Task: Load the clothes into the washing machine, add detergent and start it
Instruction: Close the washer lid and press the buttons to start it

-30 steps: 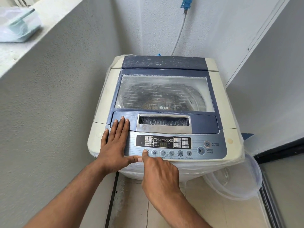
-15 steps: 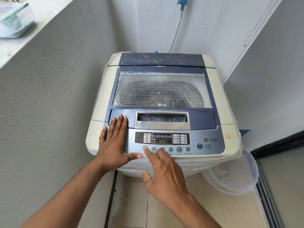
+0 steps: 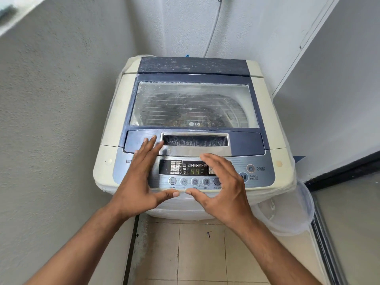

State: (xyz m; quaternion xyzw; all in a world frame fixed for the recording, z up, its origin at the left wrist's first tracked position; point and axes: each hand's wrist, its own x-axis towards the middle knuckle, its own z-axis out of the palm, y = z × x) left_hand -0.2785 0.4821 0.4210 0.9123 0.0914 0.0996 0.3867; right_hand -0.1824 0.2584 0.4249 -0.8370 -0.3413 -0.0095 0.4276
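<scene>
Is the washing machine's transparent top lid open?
No, the transparent lid lies flat and closed on the cream washing machine.

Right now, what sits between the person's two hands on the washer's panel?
In the head view, between the left hand and right hand lie the dark display with green digits 44 and a row of round grey buttons.

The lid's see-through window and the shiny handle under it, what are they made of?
The window looks like clear glass or hard plastic: dark clothes show through it, and thin lines run across it. I cannot tell which of the two. The handle looks like silvery metal or chrome-coated plastic, since it reflects light like a mirror.
</scene>
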